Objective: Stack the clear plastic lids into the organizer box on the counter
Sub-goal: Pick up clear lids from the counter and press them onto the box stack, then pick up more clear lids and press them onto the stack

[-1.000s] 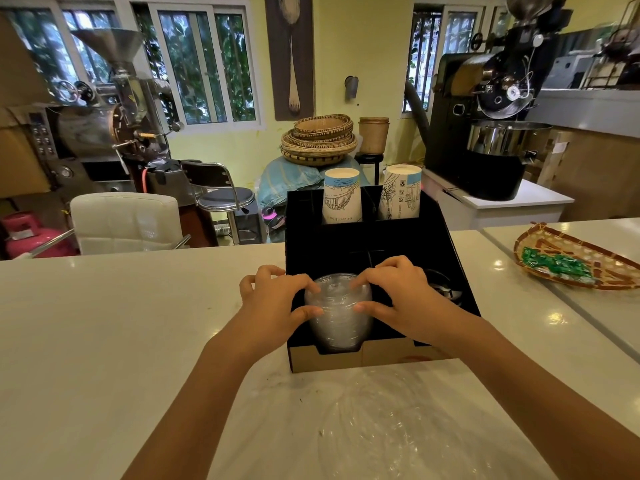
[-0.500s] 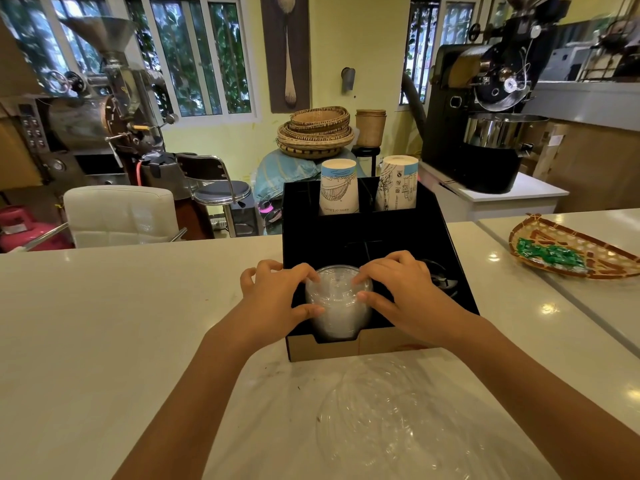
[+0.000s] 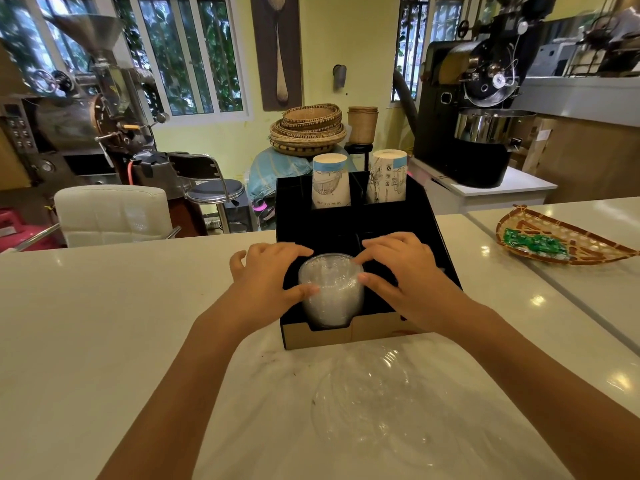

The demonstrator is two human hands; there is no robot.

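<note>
A stack of clear plastic lids [image 3: 330, 292] stands in the front left compartment of the black organizer box [image 3: 360, 223] on the white counter. My left hand [image 3: 266, 278] grips the stack's left side with thumb and fingers. On the stack's right side, my right hand [image 3: 403, 271] holds it with thumb and fingertips. Two stacks of paper cups [image 3: 330, 180] sit upside down in the box's rear slots.
A crumpled clear plastic bag [image 3: 381, 393] lies on the counter just in front of the box. A woven tray with green packets [image 3: 554, 242] sits at the right. A white chair [image 3: 110, 213] and coffee roasting machines stand behind the counter.
Both hands stay on the lid stack in the compartment. The view has tilted slightly, so the box sits a little higher in frame.
</note>
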